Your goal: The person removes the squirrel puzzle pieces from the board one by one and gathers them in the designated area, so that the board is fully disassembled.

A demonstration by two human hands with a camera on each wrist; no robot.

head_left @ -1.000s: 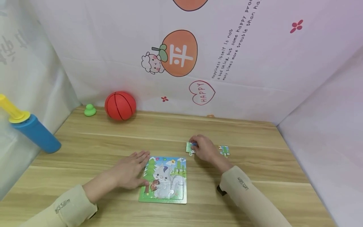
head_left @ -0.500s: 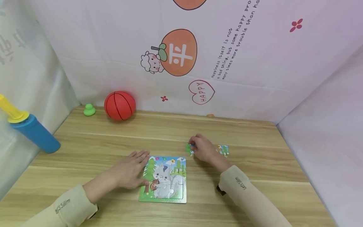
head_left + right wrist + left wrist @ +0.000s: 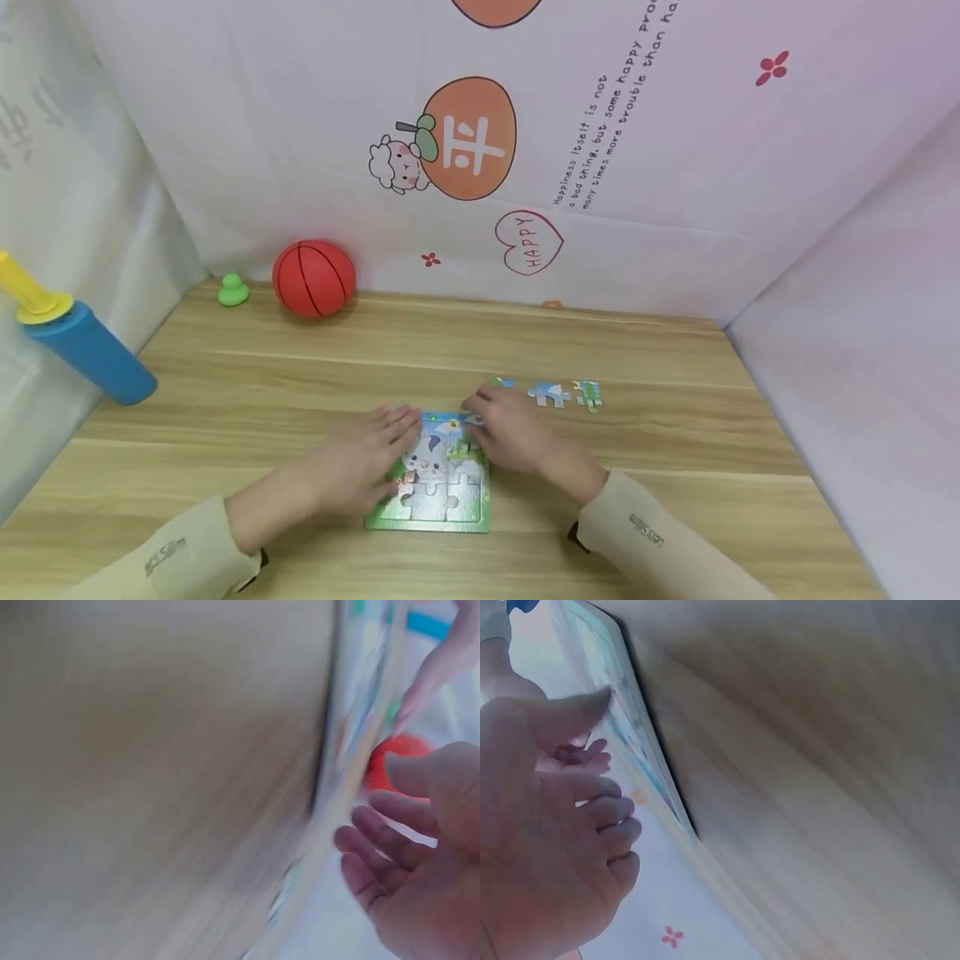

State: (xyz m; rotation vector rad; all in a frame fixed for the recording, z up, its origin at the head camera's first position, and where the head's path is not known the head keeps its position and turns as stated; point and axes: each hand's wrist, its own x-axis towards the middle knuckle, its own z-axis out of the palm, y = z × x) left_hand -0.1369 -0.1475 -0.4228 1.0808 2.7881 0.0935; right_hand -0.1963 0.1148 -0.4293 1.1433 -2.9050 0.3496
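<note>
A square jigsaw puzzle [image 3: 429,504] with a grey squirrel picture and a green lower border lies on the table. My left hand [image 3: 360,458] rests over its left side, fingers stretched towards the top edge. At the upper right corner is my right hand [image 3: 517,429], its fingertips over the corner pieces. In the right wrist view that hand's thumb and fingers are apart, with nothing seen between them. Beyond it lie loose pieces: one partly hidden piece [image 3: 502,382], a blue-and-white piece [image 3: 550,394] and a green-and-blue piece [image 3: 587,394].
A red ball [image 3: 313,278] and a small green toy [image 3: 233,290] sit at the back left. The blue hand pump [image 3: 90,350] with a yellow handle stands at the left edge. A printed white cloth [image 3: 637,250] hangs behind the wooden table [image 3: 675,417].
My right hand has left the loose piece and moved down left onto the puzzle's upper right corner, uncovering the middle piece. The left hand has slid slightly right over the puzzle.
</note>
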